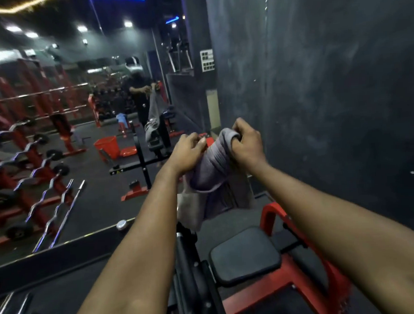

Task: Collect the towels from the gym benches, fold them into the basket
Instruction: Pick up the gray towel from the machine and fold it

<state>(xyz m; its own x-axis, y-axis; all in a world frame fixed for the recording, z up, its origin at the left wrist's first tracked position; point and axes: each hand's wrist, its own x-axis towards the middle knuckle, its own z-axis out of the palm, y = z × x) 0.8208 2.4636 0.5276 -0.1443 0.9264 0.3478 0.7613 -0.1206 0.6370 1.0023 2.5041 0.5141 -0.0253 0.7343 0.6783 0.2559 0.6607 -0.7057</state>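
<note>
A grey towel (211, 173) hangs bunched between my two hands, held up in front of a wall mirror. My left hand (187, 153) grips its left top edge, and my right hand (247, 142) clutches the right top edge with curled fingers. The towel's lower part drapes down over the red-framed gym bench (244, 253) with a black seat pad below my arms. An orange basket (106, 146) appears in the mirror reflection, standing on the floor. A blue towel (122, 119) lies on a bench in the reflection.
The big mirror (56, 140) on the left reflects curl bars on red racks, benches and a person holding the towel. A dark wall (329, 90) closes the right side. A black machine frame (190, 265) stands under my left arm.
</note>
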